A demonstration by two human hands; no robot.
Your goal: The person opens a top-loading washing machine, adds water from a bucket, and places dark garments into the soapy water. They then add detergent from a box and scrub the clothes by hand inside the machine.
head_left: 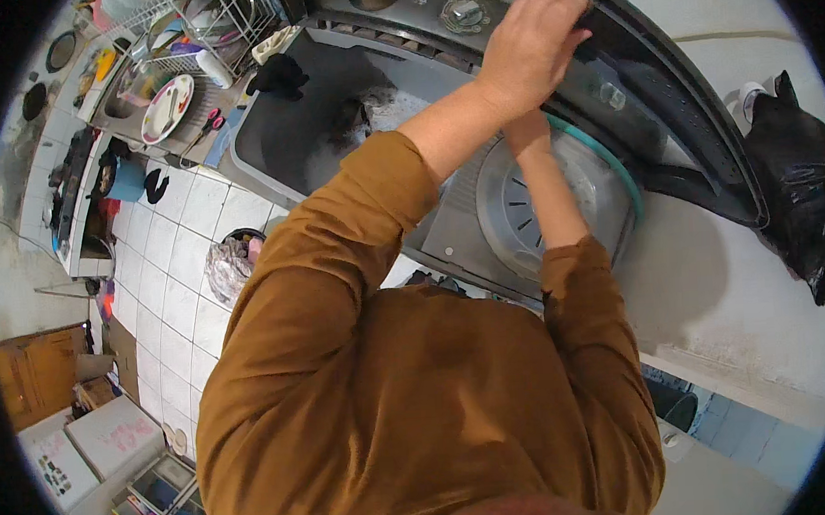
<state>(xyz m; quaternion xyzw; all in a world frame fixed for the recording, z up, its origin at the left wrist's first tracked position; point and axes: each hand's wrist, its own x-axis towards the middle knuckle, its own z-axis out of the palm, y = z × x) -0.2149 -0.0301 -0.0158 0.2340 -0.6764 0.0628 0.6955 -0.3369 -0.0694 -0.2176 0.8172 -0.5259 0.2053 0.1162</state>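
Note:
A grey twin-tub washing machine (pixel 435 233) stands in front of me. Its dark see-through lid (pixel 695 121) is raised on the right. My left hand (pixel 537 50) reaches across and is closed on the upper edge of that lid, fingers curled over it. Below it, my right hand (pixel 525 132) reaches up over the round spin tub (pixel 498 202); my left wrist hides its fingers. A teal hose (pixel 618 172) curves along the spin tub's far right rim. In the left wash tub (pixel 271 134), dark cloth and foamy water (pixel 391 109) show.
A control knob (pixel 463 13) sits on the back panel. Black cloth (pixel 279 76) hangs over the wash tub's left corner. To the left are a dish rack (pixel 205 35), a plate (pixel 168 109) and red-handled scissors (pixel 208 125). A black plastic bag (pixel 796 191) hangs at right.

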